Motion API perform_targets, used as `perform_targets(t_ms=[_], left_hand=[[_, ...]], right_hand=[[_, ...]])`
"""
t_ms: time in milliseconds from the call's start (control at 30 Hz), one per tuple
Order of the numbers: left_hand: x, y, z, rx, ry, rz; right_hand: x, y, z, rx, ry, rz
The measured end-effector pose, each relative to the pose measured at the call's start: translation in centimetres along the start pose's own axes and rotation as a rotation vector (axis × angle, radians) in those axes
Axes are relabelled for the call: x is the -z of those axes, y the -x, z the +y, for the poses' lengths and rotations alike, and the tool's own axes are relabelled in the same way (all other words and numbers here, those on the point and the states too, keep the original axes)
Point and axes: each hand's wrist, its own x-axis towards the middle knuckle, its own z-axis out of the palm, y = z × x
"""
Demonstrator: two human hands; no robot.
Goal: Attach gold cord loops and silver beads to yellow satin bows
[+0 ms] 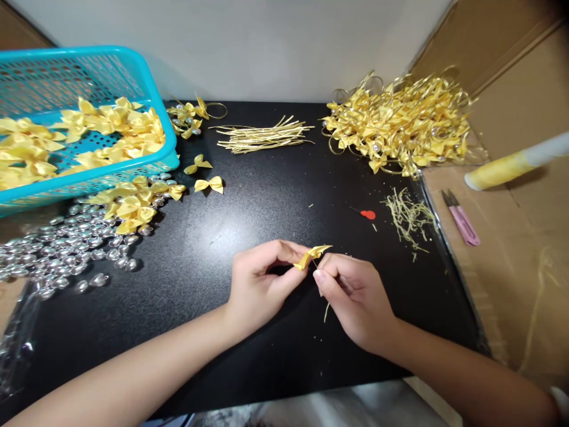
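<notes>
Pinched between the thumb and fingers of my left hand (262, 279) is a yellow ribbon bow (306, 260), seen edge-on above the black table. My right hand (358, 296) is closed just to its right, its thumb and index fingertip gripping a thin needle (315, 263) that reaches the bow. Its far end is hidden by the fingers. A short gold strand (326, 312) hangs below the right fingertips; what it is fastened to is hidden. Both hands are close together, nearly touching at the bow.
A turquoise basket (146, 89) of yellow bows stands left, with silver heart beads (84, 243) before it. Gold cords (264, 136) lie at the back. Finished bow loops (400, 124) are heaped right, near thread scraps (409, 218), a red needle threader (368, 214) and pink snips (462, 220).
</notes>
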Motion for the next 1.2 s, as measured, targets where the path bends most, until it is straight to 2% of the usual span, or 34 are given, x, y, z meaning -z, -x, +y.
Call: perform_targets(t_ms=[700,933,1200], left_hand=[[-0.03,0.03,-0.13,-0.03,0.011,-0.013],[0.18,0.1,-0.31,-0.097,-0.037,-0.03],[0.22,0.15,-0.33,-0.102,-0.076,-0.043]], right_hand=[[0.13,-0.06,-0.11,-0.007,-0.012,-0.01],[0.25,-0.07,-0.17,-0.072,-0.01,-0.04],[0.17,-0.09,-0.11,-0.105,-0.017,-0.049]])
